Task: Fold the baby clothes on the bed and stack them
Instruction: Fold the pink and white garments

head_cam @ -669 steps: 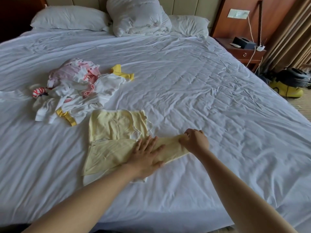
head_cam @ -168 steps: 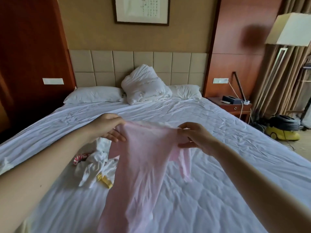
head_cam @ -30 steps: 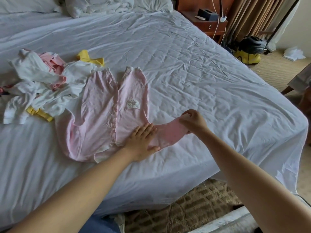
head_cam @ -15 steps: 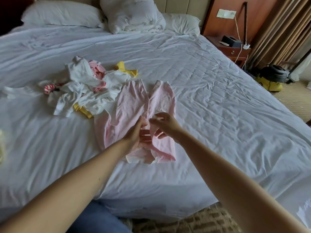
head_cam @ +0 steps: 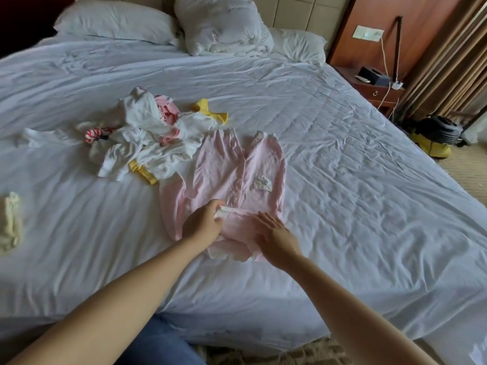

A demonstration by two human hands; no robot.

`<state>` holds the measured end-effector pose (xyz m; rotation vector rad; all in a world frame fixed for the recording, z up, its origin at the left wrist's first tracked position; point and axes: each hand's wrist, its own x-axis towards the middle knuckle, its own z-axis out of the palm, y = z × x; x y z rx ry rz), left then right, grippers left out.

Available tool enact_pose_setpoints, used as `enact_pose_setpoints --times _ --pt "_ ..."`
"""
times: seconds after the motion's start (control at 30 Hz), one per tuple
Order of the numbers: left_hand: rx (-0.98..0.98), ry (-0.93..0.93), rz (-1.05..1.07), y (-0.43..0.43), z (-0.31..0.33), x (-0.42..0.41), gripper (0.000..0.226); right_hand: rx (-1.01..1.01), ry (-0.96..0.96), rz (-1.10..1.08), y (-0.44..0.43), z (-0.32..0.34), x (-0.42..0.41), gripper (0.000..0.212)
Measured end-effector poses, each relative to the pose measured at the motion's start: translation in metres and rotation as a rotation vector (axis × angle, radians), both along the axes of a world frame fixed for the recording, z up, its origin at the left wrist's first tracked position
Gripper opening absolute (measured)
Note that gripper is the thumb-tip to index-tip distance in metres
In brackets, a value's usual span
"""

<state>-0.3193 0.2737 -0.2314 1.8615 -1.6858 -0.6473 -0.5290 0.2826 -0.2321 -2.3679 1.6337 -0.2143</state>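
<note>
The pink cotton baby sleepsuit (head_cam: 237, 177) lies flat and face up near the front edge of the white-sheeted bed (head_cam: 355, 185), about midway along it, with its legs pointing at the headboard end and its neck toward the person. One sleeve is already across the chest. The left hand (head_cam: 201, 226) pinches that sleeve's white cuff (head_cam: 224, 209) with curled fingers, I'd guess to park the sleeve end inside the body outline. The right hand (head_cam: 275, 234) holds nothing, it just lies on the fabric by the near right shoulder with fingers straight. It looks like it's pinning the fold so the soft knit doesn't creep back. The other sleeve (head_cam: 171, 206) runs down the left side, not tucked in yet, so I'd call this early in the fold for this piece. The heap of unfolded white, pink and yellow baby clothes (head_cam: 147, 143) sits just behind and to the left, touching the sleepsuit's left leg, so plenty is left to do. A folded pale yellow garment (head_cam: 10, 225) sits well apart toward the bed's left edge, probably where the stack starts. White pillows (head_cam: 116, 22) lie along the far edge.
</note>
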Motion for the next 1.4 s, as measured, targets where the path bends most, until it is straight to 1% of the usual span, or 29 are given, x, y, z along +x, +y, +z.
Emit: enact_pose_setpoints --times 0.07,0.1,0.13,0.17,0.23,0.27,0.3,0.37,0.43,0.47,0.67,0.73,0.8,0.87,0.93,1.0,1.07,1.13,1.23,1.33,1.4 --pt "-0.063 -0.203 -0.003 0.004 -0.001 0.002 0.045 0.028 0.068 0.023 0.006 -0.010 -0.005 0.057" --pt "-0.134 -0.333 -0.013 0.005 -0.002 0.002 0.050 0.015 0.086 0.019 0.007 -0.014 -0.008 0.058" --pt "-0.228 -0.418 -0.026 0.005 -0.005 0.002 0.055 -0.007 0.099 0.018 0.008 -0.017 -0.010 0.061" --pt "-0.337 -0.437 -0.076 0.005 -0.009 0.001 0.055 -0.030 0.105 0.025 0.008 -0.020 -0.011 0.065" --pt "-0.460 -0.398 -0.307 0.008 -0.013 -0.005 0.046 -0.053 0.096 0.052 0.008 -0.025 -0.013 0.072" --pt "-0.468 -0.426 -0.430 0.009 -0.016 -0.008 0.044 -0.056 0.086 0.058 0.008 -0.028 -0.013 0.072" --pt "-0.445 -0.494 -0.508 0.010 -0.019 -0.009 0.044 -0.061 0.072 0.056 0.008 -0.031 -0.013 0.071" --pt "-0.334 -0.641 -0.534 0.010 -0.030 -0.004 0.048 -0.061 0.059 0.037 0.010 -0.036 -0.013 0.068" --pt "-0.213 -0.701 -0.527 0.012 -0.039 0.001 0.054 -0.053 0.069 0.015 0.011 -0.039 -0.013 0.065" --pt "-0.182 -0.720 -0.524 0.013 -0.042 0.002 0.056 -0.050 0.069 0.009 0.011 -0.041 -0.012 0.065" --pt "-0.082 -0.746 -0.543 0.013 -0.047 0.000 0.060 0.009 0.064 0.023 0.007 -0.045 -0.014 0.064" --pt "-0.038 -0.710 -0.549 0.011 -0.042 -0.001 0.071 0.065 0.067 0.031 0.005 -0.041 -0.016 0.063" --pt "-0.001 -0.691 -0.540 0.012 -0.038 0.000 0.079 0.123 0.061 0.036 0.003 -0.034 -0.016 0.058" --pt "0.020 -0.616 -0.570 0.020 -0.035 0.006 0.084 0.150 0.038 0.041 0.001 -0.024 -0.016 0.056" --pt "-0.021 -0.536 -0.566 0.034 -0.034 0.021 0.081 0.126 0.018 0.024 -0.001 -0.012 -0.015 0.053" --pt "-0.170 -0.519 -0.557 0.049 -0.033 0.043 0.067 0.038 0.028 -0.031 -0.004 0.002 -0.007 0.046" --pt "-0.282 -0.540 -0.538 0.061 -0.034 0.067 0.051 -0.064 0.042 -0.027 -0.009 0.015 0.008 0.038" --pt "-0.328 -0.532 -0.530 0.068 -0.034 0.087 0.046 -0.101 -0.003 0.056 -0.015 0.026 0.033 0.035" --pt "-0.346 -0.523 -0.550 0.073 -0.036 0.108 0.043 -0.077 -0.058 0.212 -0.023 0.042 0.080 0.035" --pt "-0.322 -0.535 -0.570 0.075 -0.047 0.117 0.046 -0.093 -0.048 0.340 -0.033 0.052 0.126 0.034" --pt "-0.320 -0.500 -0.556 0.075 -0.053 0.118 0.048 -0.098 -0.013 0.405 -0.044 0.054 0.151 0.033"
